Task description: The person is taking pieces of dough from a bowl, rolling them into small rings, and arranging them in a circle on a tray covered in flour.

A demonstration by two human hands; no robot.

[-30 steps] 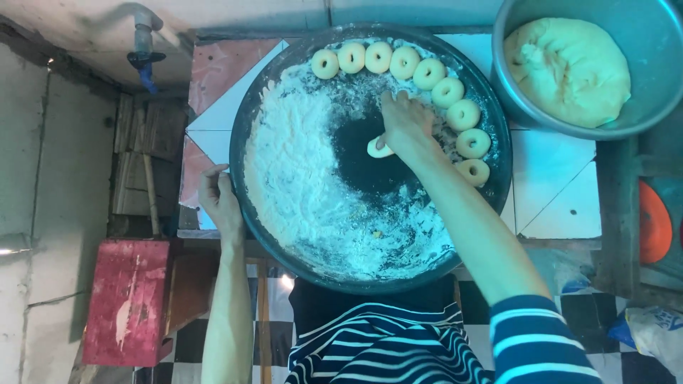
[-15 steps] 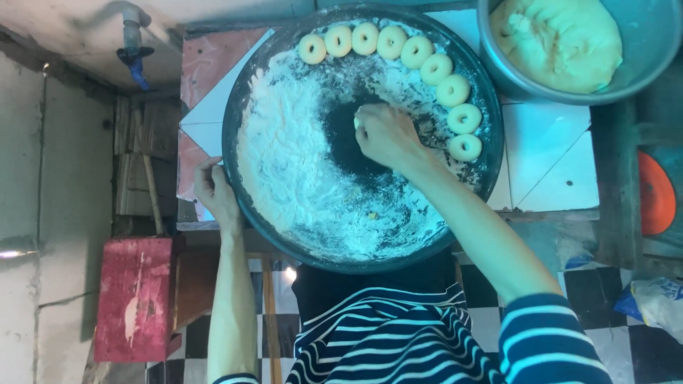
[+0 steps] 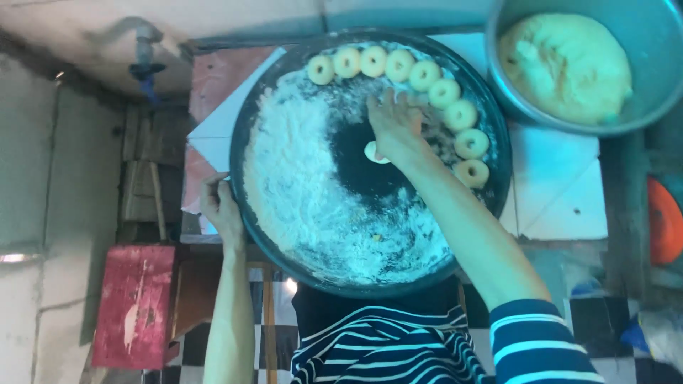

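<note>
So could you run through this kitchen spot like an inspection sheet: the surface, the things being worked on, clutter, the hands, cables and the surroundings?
Surface: white tiled counter bearing a large dark round tray.
Job's things: loose flour heaped on the tray's left half; eight dough rings arced along the far-right rim; a small pale dough piece at the bare centre.
Clutter: metal bowl of yellow dough at upper right.
Hands: right hand flat over the dough piece, fingers spread; left hand gripping the tray's left rim.
Cables: nothing seen.
Surroundings: wall tap, red board, checkered floor, orange object at the right edge.
</note>
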